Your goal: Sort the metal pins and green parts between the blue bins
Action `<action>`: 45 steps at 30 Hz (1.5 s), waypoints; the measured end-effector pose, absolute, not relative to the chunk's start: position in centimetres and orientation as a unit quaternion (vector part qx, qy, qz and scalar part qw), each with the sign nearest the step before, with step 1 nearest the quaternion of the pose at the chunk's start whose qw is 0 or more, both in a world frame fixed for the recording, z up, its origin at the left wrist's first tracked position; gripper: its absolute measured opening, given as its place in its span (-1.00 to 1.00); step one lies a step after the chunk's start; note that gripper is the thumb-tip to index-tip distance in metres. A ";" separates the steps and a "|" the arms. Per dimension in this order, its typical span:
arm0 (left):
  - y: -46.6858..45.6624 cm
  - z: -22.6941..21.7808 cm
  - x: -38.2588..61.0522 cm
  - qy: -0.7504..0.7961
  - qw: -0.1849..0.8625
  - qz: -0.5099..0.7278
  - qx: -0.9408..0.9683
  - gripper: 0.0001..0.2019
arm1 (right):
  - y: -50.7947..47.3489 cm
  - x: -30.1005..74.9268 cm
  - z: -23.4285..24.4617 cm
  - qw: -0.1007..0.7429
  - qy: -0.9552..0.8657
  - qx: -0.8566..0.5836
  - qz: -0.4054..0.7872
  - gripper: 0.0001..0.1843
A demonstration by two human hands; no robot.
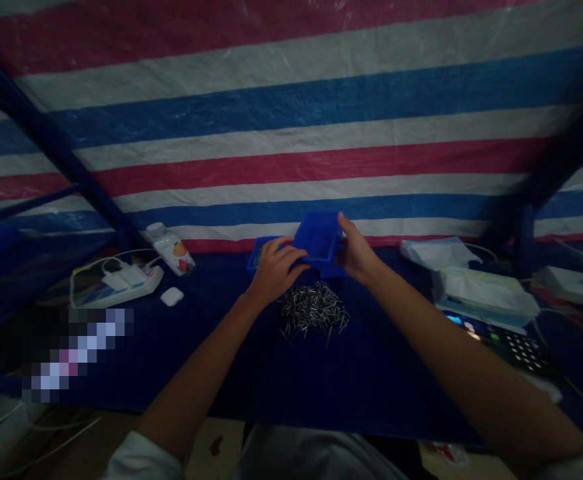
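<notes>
Blue bin (317, 235) held tilted, open side toward the wearer, just beyond a heap of metal pins (314, 308). Right hand (358, 253) grips its right side; left hand (274, 270), fingers curved, at its left edge, whether gripping or only touching, cannot tell. Progress, as judged: pins out on the tabletop (361, 373), still one loose heap, none visibly set apart. Second blue bin (267, 239) behind left hand, greenish contents unclear. Bottle (175, 252) farther left.

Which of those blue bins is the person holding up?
The tilted bin, its side gripped by the right hand. The bin further left sits on the table, partly hidden by the left hand.
</notes>
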State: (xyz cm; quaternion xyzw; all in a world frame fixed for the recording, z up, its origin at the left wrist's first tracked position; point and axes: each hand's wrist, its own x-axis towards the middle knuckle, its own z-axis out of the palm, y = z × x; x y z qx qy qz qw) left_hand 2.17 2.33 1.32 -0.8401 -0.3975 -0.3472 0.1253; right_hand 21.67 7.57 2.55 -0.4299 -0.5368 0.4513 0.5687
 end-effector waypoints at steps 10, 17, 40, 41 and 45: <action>3.0 -0.5 1.5 -0.521 0.152 -0.286 -0.789 -0.80 | 6.8 25.4 -5.1 0.540 -0.547 -0.610 0.193 -0.48; 3.7 -2.4 1.6 -0.522 0.126 -0.231 -0.811 -0.78 | 6.3 25.0 -6.5 0.520 -0.598 -0.581 0.184 -0.43; 0.0 -2.5 -0.7 -0.656 0.007 -0.089 -0.749 -0.79 | 5.9 25.2 -6.7 0.508 -0.625 -0.557 0.200 -0.30; 0.0 -2.6 -0.8 -0.653 0.006 -0.090 -0.752 -0.80 | 5.8 25.2 -6.7 0.508 -0.627 -0.556 0.199 -0.31; -0.1 -2.7 -1.3 -0.610 -0.062 -0.123 -0.780 -0.82 | 5.7 25.2 -6.7 0.512 -0.632 -0.549 0.192 -0.36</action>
